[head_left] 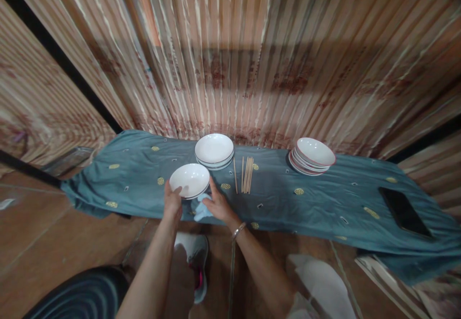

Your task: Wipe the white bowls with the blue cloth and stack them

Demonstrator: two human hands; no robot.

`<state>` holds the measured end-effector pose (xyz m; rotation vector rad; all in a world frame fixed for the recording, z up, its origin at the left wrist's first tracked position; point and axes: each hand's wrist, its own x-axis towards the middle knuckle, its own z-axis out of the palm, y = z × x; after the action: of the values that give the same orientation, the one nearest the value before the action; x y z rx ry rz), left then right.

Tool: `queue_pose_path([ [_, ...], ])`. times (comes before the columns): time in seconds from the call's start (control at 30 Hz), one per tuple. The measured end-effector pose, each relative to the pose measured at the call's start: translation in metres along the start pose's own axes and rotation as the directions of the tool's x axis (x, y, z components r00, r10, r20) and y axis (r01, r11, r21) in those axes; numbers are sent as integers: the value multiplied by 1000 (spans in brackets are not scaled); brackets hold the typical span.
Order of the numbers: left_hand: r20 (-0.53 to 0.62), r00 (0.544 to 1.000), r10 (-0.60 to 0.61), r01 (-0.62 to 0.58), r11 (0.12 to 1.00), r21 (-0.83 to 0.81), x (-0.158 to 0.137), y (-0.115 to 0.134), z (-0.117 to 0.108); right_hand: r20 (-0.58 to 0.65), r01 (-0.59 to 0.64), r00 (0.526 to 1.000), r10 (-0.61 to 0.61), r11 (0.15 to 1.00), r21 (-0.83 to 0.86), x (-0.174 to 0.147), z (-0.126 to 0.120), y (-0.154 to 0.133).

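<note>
Bare forearms; bracelet [238, 231] on right wrist; white shoe [196, 256].

- A home dining spot, set low against a curtain [252, 59] of striped, patterned cloth.
- A teal embroidered cloth [306, 203] covers the tabletop above a reddish tiled floor [46, 242].
- Stacks of white plates [214, 150], red-rimmed plates [312, 155] and wooden chopsticks [246, 175] lie on it.

Both hands hold a white bowl [189, 180] above a teal cloth [288, 203]: the left hand [173, 202] at its near rim, the right hand [216, 203] beside it over a pale blue rag [201, 211]. Behind lie stacked bowls [214, 150], chopsticks [245, 175] and red-rimmed plates [312, 155]. A dark phone [405, 211] lies far right.
</note>
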<state>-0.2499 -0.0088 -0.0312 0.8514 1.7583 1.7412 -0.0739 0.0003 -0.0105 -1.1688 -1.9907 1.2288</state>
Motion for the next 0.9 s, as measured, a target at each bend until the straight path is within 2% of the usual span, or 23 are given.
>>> queue_pose_path([
  [0.13, -50, 994, -94, 91, 994, -59, -3, 5, 2, -43, 49, 998, -47, 998, 44, 0, 1, 3],
  [0.3, -82, 987, -141, 129, 982, -137, -9, 16, 6, -19, 3, 1000, -1, 989, 145, -1, 1, 3],
  [0.43, -73, 992, -102, 90, 984, -155, -16, 25, 4, -7, -5, 1000, 8, 950, 313, -6, 1, -3],
  [0.57, -87, 996, 9, -19, 993, -119, -31, 43, -4, 54, -37, 999, 11, 846, 531, -17, -1, -14],
  [0.7, -41, 992, 117, -122, 985, -124, -54, 72, -4, 44, -38, 999, 11, 717, 696, -35, -14, -23],
  [0.77, 19, 989, 144, -139, 978, -153, -66, 85, 4, 15, -21, 1000, 15, 694, 720, -46, -26, -25],
  [0.9, 179, 984, -10, 52, 970, -236, -87, 97, 33, -64, 19, 997, 38, 704, 710, -65, -59, -16],
])
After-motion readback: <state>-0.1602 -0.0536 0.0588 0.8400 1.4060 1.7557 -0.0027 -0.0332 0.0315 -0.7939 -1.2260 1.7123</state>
